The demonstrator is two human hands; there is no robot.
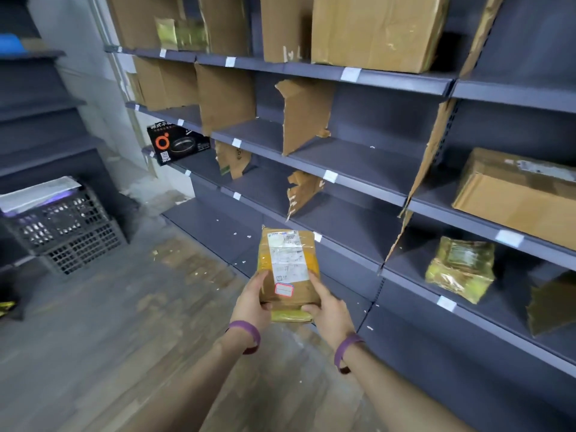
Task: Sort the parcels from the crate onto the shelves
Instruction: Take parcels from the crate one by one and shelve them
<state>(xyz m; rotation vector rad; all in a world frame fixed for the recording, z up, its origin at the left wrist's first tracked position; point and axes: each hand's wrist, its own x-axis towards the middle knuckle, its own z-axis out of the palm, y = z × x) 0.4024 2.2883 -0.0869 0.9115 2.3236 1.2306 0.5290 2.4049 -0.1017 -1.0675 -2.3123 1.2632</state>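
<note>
Parcel (288, 269), a small brown carton with a white label (286, 260) and a red-edged sticker (283, 289) on its upper face, is not on any shelf. It is in the air at twelve o'clock from the person, held out over the floor (109, 307) just short of the low shelf edges.

The left hand (252, 302) grips the parcel's near left corner, at seven o'clock on it. The thumb lies up along the side and the fingers (266, 305) curl under the near end. The right hand (327, 307) grips the near right corner, at five o'clock, in the same way. Both sets of fingers are clamped on the parcel. Each wrist wears a purple band (246, 330).

The crate (68, 232), black and latticed, sits on the floor at ten o'clock, well apart from the hands, with something pale and flat lying across its top.

The shelves (358, 160), dark grey, run from eleven o'clock round to three, split into bays by torn cardboard dividers (304, 113). A black box (177, 145) with an orange ring sticks out past a shelf edge at eleven o'clock. Big cartons (374, 29) stand on the top shelf at twelve to one o'clock. At three o'clock a brown carton (517, 198) lies on its shelf, and one shelf lower a crumpled gold packet (461, 269) rests near the front edge.
</note>
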